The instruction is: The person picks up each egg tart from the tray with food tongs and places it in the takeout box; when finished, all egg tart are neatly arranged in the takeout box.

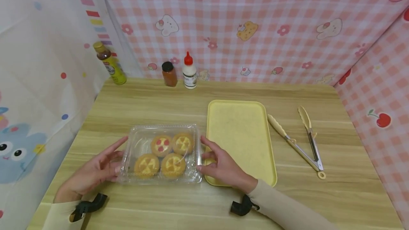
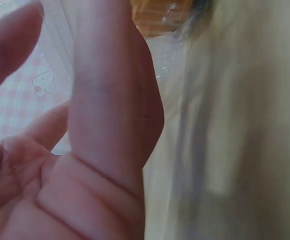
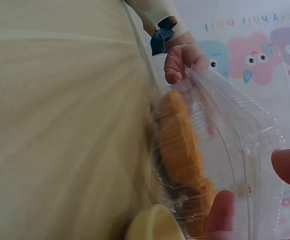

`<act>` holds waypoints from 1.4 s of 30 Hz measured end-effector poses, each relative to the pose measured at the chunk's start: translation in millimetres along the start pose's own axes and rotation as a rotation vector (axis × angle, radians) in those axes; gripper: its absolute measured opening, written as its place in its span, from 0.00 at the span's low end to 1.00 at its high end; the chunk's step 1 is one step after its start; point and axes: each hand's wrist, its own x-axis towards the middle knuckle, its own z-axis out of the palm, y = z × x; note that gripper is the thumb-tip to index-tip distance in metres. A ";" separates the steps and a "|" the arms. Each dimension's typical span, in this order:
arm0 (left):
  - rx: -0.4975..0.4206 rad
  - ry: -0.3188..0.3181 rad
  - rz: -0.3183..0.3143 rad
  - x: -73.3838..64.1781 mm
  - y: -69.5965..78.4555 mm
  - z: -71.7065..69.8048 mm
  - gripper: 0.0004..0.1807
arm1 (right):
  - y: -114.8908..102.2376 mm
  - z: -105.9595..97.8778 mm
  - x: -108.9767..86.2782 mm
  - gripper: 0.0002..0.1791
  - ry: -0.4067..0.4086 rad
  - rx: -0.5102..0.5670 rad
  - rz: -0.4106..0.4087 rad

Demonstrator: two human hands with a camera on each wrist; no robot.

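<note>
A clear plastic clamshell box sits between both hands in the head view, with its lid closed. Inside are several round golden tarts, some with yellow wedges on top, one with red spots. My left hand holds the box's left side, thumb near the front corner. On the opposite side, my right hand grips the right edge with thumb and fingers spread along it. The right wrist view shows the box from its end, tarts behind the plastic. Close-up fingers fill much of the left wrist view.
Just right of the box lies a yellow tray, partly under my right hand. Open tongs rest beyond it. Along the back edge stand a yellow-capped bottle, a black-lidded jar and a red-tipped white bottle.
</note>
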 end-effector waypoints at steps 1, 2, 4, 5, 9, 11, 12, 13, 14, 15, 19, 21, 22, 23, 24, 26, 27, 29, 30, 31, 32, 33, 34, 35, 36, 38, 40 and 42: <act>-0.006 -0.003 0.000 -1.5 -0.7 0.9 0.47 | 0.9 0.8 -1.3 0.54 0.005 0.002 0.003; -0.016 -0.009 0.001 -2.9 -1.7 1.7 0.48 | 2.0 1.6 -2.6 0.54 0.008 0.006 0.007; -0.033 -0.015 0.000 -6.0 -3.1 3.5 0.48 | 4.3 3.1 -5.2 0.54 0.010 0.016 0.021; -0.041 -0.015 0.002 -7.4 -3.7 4.6 0.48 | 5.3 3.9 -6.6 0.54 0.012 0.013 0.030; -0.116 -0.038 0.002 -12.6 -6.2 9.5 0.50 | 10.0 6.4 -10.4 0.50 0.009 -0.034 0.048; -0.169 -0.057 0.014 -13.7 -7.8 12.2 0.52 | 10.9 7.0 -12.0 0.48 0.014 -0.074 0.053; -0.194 -0.068 0.021 -13.9 -8.7 13.4 0.53 | 11.3 7.1 -12.6 0.48 0.010 -0.081 0.061; -0.215 -0.081 0.032 -13.9 -9.4 14.5 0.53 | 11.1 7.2 -13.3 0.48 0.003 -0.077 0.069; -0.228 -0.086 0.042 -13.6 -10.2 15.4 0.53 | 10.7 7.2 -14.0 0.48 -0.007 -0.064 0.080; -0.237 -0.091 0.053 -13.1 -10.8 16.0 0.53 | 10.3 7.3 -14.5 0.49 -0.019 -0.048 0.091; -0.190 -0.048 0.051 -10.0 -11.1 15.7 0.50 | 9.2 8.3 -14.9 0.51 -0.048 0.046 0.129; -0.132 -0.004 0.029 -8.0 -9.8 14.3 0.48 | 8.7 9.1 -13.6 0.51 -0.041 0.068 0.133; -0.106 0.018 0.013 -7.0 -8.9 13.6 0.47 | 8.5 9.6 -12.6 0.51 -0.035 0.076 0.137; -0.081 0.033 0.002 -5.8 -8.0 12.9 0.47 | 8.4 10.2 -11.3 0.51 -0.030 0.083 0.137; -0.065 0.050 -0.011 -4.9 -7.0 12.5 0.46 | 8.1 10.8 -9.8 0.51 -0.026 0.088 0.140; -0.053 0.059 -0.019 -3.2 -5.0 11.4 0.46 | 7.6 11.6 -6.7 0.51 -0.020 0.089 0.143; -0.057 0.060 -0.018 -2.4 -4.3 11.0 0.47 | 7.3 12.0 -5.0 0.51 -0.017 0.087 0.142; -0.075 0.051 -0.004 -0.5 -3.6 10.1 0.47 | 6.9 12.5 -2.2 0.52 -0.012 0.088 0.142; -0.089 0.046 0.005 0.3 -3.2 9.6 0.47 | 6.4 12.7 -1.2 0.52 -0.009 0.091 0.145; -0.100 0.042 0.013 1.0 -2.7 9.4 0.47 | 5.9 13.0 -0.4 0.52 -0.008 0.097 0.142; -0.110 0.039 0.017 1.6 -2.2 9.3 0.47 | 5.7 13.3 0.2 0.52 -0.007 0.102 0.143; -0.116 0.039 0.022 2.2 -1.8 9.3 0.47 | 5.3 13.7 0.7 0.52 -0.006 0.110 0.143; -0.120 0.040 0.024 2.7 -1.4 9.3 0.47 | 5.0 14.1 1.0 0.52 -0.004 0.116 0.143; -0.118 0.043 0.025 3.1 -0.9 9.5 0.47 | 4.5 14.8 1.2 0.52 -0.003 0.123 0.139; -0.114 0.049 0.028 3.4 -0.6 9.8 0.47 | 4.5 15.6 1.5 0.52 0.000 0.128 0.138; -0.091 0.064 0.031 4.2 0.0 10.2 0.47 | 4.8 17.0 2.3 0.51 0.008 0.131 0.131; -0.066 0.085 0.033 5.4 0.3 10.2 0.46 | 5.5 18.5 3.4 0.50 0.019 0.132 0.120; -0.048 0.104 0.030 6.7 0.6 10.2 0.46 | 6.2 19.4 4.5 0.50 0.033 0.130 0.115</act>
